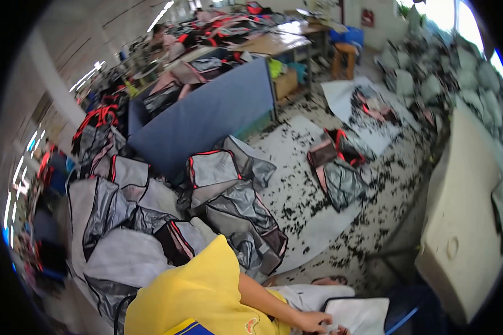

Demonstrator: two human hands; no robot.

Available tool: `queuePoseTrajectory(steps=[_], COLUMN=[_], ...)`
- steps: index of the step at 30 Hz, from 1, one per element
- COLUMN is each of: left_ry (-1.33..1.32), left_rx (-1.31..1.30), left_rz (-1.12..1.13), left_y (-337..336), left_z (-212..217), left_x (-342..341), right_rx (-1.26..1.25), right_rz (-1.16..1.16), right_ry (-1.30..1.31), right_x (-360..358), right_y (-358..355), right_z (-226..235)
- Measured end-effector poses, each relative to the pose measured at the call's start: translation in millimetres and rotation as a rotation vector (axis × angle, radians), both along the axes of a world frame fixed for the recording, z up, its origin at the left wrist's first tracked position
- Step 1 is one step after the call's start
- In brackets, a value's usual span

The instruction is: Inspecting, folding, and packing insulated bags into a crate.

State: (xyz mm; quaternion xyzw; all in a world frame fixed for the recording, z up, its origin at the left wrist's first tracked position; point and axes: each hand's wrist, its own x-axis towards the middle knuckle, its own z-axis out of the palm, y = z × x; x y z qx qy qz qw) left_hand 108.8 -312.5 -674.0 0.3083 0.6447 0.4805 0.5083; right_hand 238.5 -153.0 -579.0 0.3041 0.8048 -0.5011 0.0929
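Note:
My left arm, in a yellow sleeve, reaches across the lower edge. My left hand (314, 321) is closed, its bent fingers pinching at the left side of a pale grey bag piece (363, 314) with black edging. Only a sliver of fingertips, apparently my right hand (340, 330), shows beside it at the bottom rim; its grip is hidden. Left of my arm lies a large heap of grey and silver sewn bags (126, 254), some with red and black trim. One boxy bag (213, 168) rests on the heap's far side.
A blue-grey panelled bin (207, 111) full of bag pieces stands ahead. Black scraps litter the floor around a loose bag (341, 178) and white sheets (296, 145). A cream machine tabletop (464, 223) is at right, with a grey pile (430, 78) behind. A wooden stool (344, 60) stands far back.

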Motion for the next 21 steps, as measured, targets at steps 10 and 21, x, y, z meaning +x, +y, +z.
queuePoseTrajectory(steps=[10, 21], left_ry=[0.055, 0.127], left_rx=[0.015, -0.186], left_rz=[0.04, -0.23], left_y=[1.7, -8.7], left_z=[28.9, 78.2], left_x=[-24.1, -42.2], right_rx=[0.054, 0.093], right_rz=[0.043, -0.164], right_ry=[0.062, 0.219], right_x=[-18.2, -7.2], right_y=[1.9, -23.9], right_z=[3.0, -0.6])
